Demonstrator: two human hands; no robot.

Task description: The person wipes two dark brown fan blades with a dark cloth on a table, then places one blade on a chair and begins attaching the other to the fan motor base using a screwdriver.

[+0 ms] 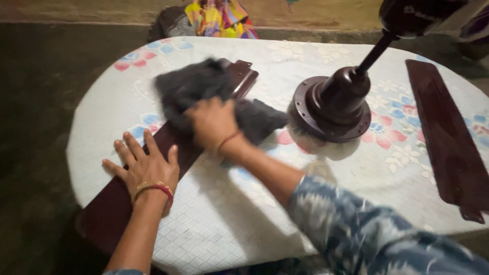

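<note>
A long dark brown fan blade [109, 206] lies diagonally across the left part of a round table [239, 214] covered in a white floral cloth. My left hand [145, 168] rests flat on the blade, fingers spread. Further up the same blade, my right hand [214, 125] presses a dark grey fluffy cloth [204, 84] onto it. The cloth covers the blade's middle; the blade's metal bracket end [243, 71] shows beyond it.
A dark brown ceiling fan motor [333, 104] with its rod stands at the table's centre right. A second blade [445, 132] lies along the right edge. A colourful bundle of fabric [219, 18] sits behind the table by the wall. Dark floor surrounds the table.
</note>
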